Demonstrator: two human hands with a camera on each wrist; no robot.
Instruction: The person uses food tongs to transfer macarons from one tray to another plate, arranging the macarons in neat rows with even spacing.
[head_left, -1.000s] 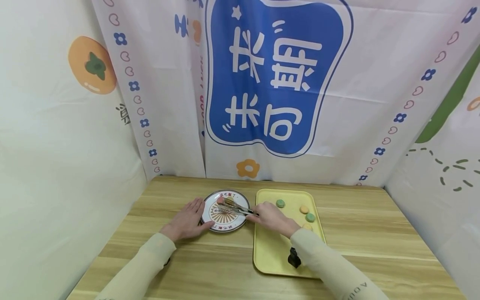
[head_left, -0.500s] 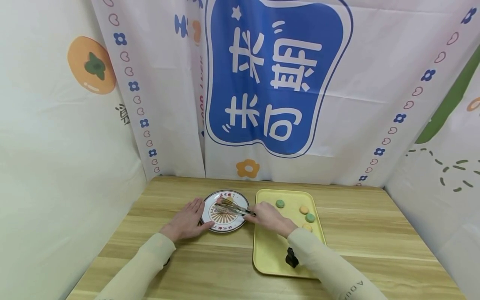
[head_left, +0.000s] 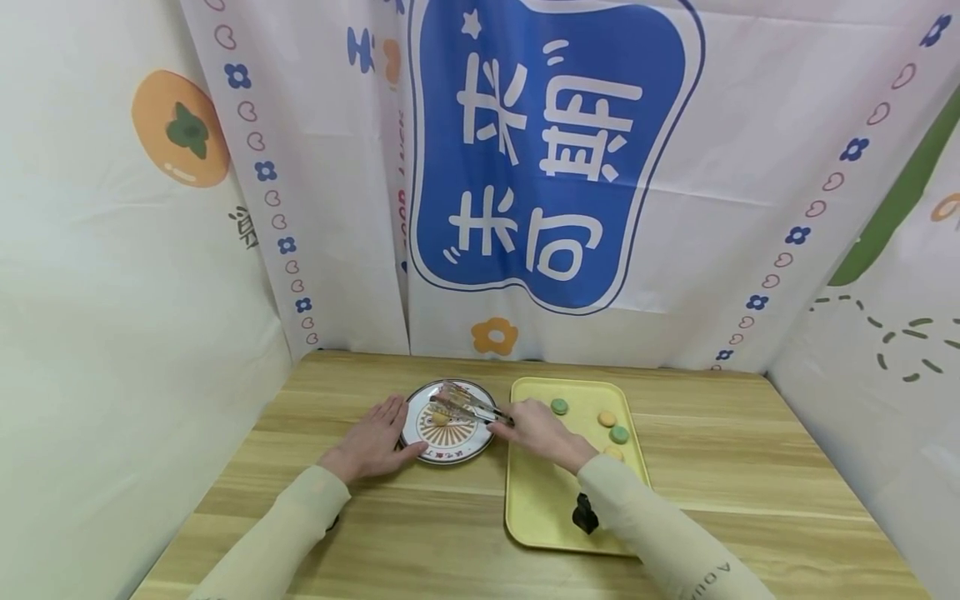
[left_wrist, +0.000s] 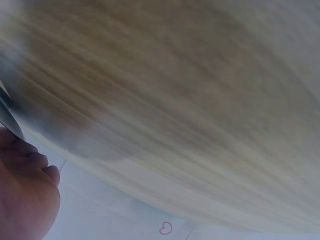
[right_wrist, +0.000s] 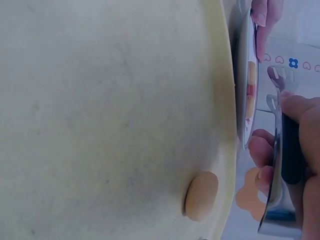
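Observation:
My right hand grips metal tongs with dark handle grips, whose two arms stand spread over the white printed plate. The right wrist view shows nothing between the tong tips, which are above the plate. A pale yellow macaron lies on the plate; seen side-on there, a pink macaron sits between two pale yellow ones. The tongs partly cover these in the head view. My left hand rests with straight fingers at the plate's left rim, its thumb over the edge.
A yellow tray stands right of the plate, under my right forearm. Green macarons and orange-yellow macarons lie in it. The wooden table meets printed cloth walls at the back and sides.
The tong arms have spread wider and the tips have shifted over the plate's back half. A pale yellow macaron now shows in front of them. My left hand stays at the rim.

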